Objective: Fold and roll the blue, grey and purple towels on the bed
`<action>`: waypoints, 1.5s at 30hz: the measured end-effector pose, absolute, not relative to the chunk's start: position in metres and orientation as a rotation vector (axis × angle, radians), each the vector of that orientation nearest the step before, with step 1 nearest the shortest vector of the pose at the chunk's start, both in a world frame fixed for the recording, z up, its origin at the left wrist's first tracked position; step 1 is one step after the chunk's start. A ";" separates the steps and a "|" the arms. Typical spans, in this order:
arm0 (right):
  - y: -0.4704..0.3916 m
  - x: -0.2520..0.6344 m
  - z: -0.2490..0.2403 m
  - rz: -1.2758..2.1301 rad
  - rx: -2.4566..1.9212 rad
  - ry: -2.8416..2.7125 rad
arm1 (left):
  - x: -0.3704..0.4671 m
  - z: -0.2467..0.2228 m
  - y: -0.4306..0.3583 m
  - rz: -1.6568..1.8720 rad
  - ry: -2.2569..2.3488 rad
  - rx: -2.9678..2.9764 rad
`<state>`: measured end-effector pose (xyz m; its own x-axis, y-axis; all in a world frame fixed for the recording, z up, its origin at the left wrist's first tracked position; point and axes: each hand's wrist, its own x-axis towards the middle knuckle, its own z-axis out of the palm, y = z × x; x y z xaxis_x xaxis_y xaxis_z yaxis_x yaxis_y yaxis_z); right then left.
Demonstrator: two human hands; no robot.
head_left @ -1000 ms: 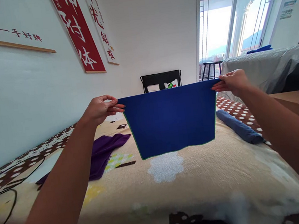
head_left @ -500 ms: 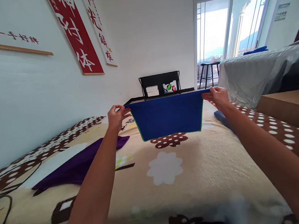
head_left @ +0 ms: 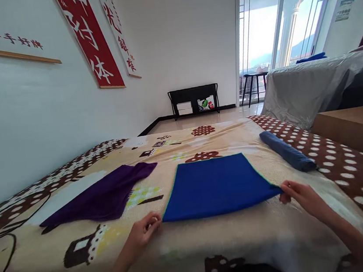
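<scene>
Corner control: laying the blue cloth (head_left: pixel 217 184) flat on the blanket (head_left: pixel 213 233)

You are holding the blue cloth by its two near corners, and it is lying mostly flat on the blanket, between a purple cloth (head_left: pixel 99 197) on the left and a rolled cloth (head_left: pixel 287 151) on the right. Your left hand (head_left: pixel 145 229) is pinching the near left corner, low over the blanket, with its fingers curled together. Your right hand (head_left: pixel 299 194) is clamping the near right corner between thumb and fingers; that corner appears to be sitting slightly higher, so the near edge is sloping up toward it.

For good results, you should be:

1. Drawing both corners apart with light, equal tension, so that the near edge is running straight and the far edge is not sliding.
2. Bringing the right corner level with the left before releasing either one.
3. Opening your fingers gently, since a soft cloth is probably shifting or creasing under any quick pull.
4. Smoothing from the middle outward wherever ripples are showing, while staying clear of the purple cloth and the rolled cloth.
</scene>
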<state>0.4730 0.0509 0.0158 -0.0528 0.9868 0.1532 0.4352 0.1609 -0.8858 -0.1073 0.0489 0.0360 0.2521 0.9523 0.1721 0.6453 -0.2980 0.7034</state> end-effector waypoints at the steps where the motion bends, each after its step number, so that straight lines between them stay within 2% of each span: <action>1: 0.041 0.475 0.007 0.833 -1.416 -1.648 | -0.109 0.024 0.043 0.809 1.463 2.028; 5: 0.018 0.482 -0.012 0.693 -1.508 -1.704 | -0.111 0.002 0.034 0.894 1.530 2.022; 13: 0.011 0.490 -0.042 0.412 -1.445 -1.769 | -0.111 0.007 0.032 0.854 1.616 2.253; 17: 0.018 0.495 -0.035 0.347 -1.403 -1.795 | -0.122 0.010 0.036 0.825 1.529 2.223; 20: 0.034 0.484 -0.017 0.196 -1.397 -1.637 | -0.115 0.027 0.044 0.961 1.529 2.170; 23: 0.058 0.438 0.004 0.083 -1.369 -1.599 | -0.074 0.051 0.060 1.131 1.570 2.170; 25: 0.073 0.389 0.014 0.089 -1.364 -1.741 | -0.028 0.060 0.075 1.117 1.545 2.212; 29: 0.086 0.292 0.017 0.064 -1.453 -2.010 | 0.068 0.049 0.098 0.869 1.400 2.413; 33: 0.080 0.253 -0.002 0.083 -1.586 -2.141 | 0.113 0.019 0.099 0.577 1.465 2.534; 38: 0.063 0.281 -0.019 0.066 -1.636 -2.184 | 0.093 0.006 0.076 0.395 1.563 2.601; 45: 0.024 0.351 -0.039 -0.180 -1.786 -1.972 | 0.013 -0.017 0.034 0.618 1.928 2.527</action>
<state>0.3512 0.0243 -0.0390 -0.0416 0.9047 0.4239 0.9666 0.1438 -0.2120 0.0132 0.0343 -0.0167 0.2202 0.9086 0.3548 0.9455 -0.2883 0.1516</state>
